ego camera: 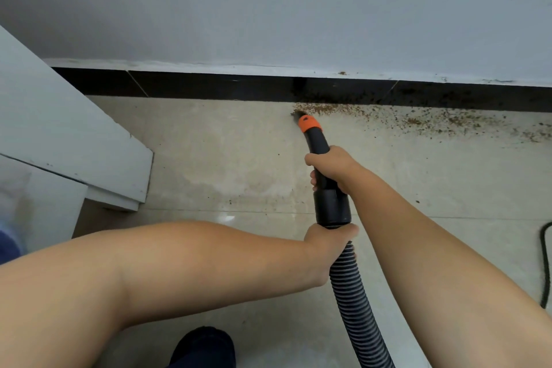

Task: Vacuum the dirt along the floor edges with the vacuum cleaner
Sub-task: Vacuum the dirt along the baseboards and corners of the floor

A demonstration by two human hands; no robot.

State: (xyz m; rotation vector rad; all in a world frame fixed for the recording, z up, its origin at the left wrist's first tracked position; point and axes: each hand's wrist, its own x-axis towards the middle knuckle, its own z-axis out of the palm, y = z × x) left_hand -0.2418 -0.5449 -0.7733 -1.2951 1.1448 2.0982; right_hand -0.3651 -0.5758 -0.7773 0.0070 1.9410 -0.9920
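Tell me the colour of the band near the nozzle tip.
Orange band, on a black nozzle; seen in the head view.

Open floor (239,158) right of white cabinet (74,140), baseboard (209,86) blocks ahead

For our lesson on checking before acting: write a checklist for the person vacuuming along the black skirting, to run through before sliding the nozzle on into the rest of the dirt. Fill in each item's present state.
1. Right hand grips the black nozzle tube: ok.
2. Left hand holds the ribbed hose just below the cuff: ok.
3. Orange-collared nozzle tip sits at the left end of the brown dirt trail: ok.
4. Floor to the right along the black skirting is free of dirt: not ok, crumbs lie scattered there.
5. Black cable at the right edge lies away from the hose: ok.
6. Suction is running: cannot tell.
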